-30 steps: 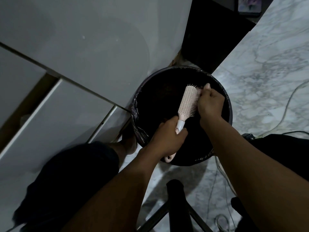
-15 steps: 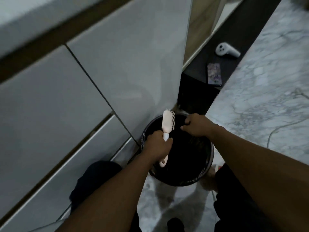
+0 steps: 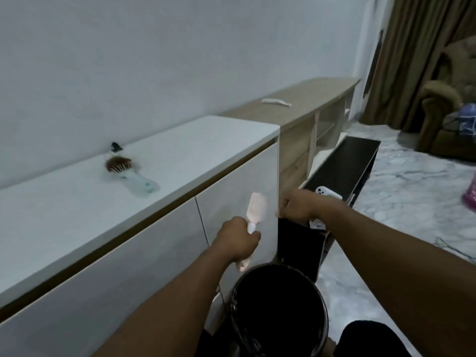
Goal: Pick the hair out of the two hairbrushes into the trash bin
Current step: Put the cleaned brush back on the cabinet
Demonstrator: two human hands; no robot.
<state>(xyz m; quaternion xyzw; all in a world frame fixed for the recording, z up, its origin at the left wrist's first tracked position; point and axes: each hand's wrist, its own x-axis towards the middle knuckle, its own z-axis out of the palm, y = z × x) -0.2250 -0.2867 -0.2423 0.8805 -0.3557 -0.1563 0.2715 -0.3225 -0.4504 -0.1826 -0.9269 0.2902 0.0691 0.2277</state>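
My left hand (image 3: 238,239) grips the handle of a pale pink hairbrush (image 3: 255,211), held upright in front of the white cabinet, above and left of the black trash bin (image 3: 277,313). My right hand (image 3: 300,208) hovers to the right of the brush head with its fingers curled closed; whether it pinches any hair is too blurred to tell. A second hairbrush (image 3: 128,172), light blue with brown hair tangled in its bristles, lies on the white cabinet top (image 3: 64,202) at the left.
A small black clip (image 3: 116,146) lies behind the blue brush. A low black table (image 3: 342,163) carries a white controller (image 3: 327,193). A wooden shelf unit (image 3: 309,109) runs along the wall. Marble floor (image 3: 412,191) spreads right, with an armchair (image 3: 448,119) beyond.
The view has tilted up from the bin to the cabinet top. Both hands have risen out of the bin, the pink brush still in my left hand, my right hand off its bristles.
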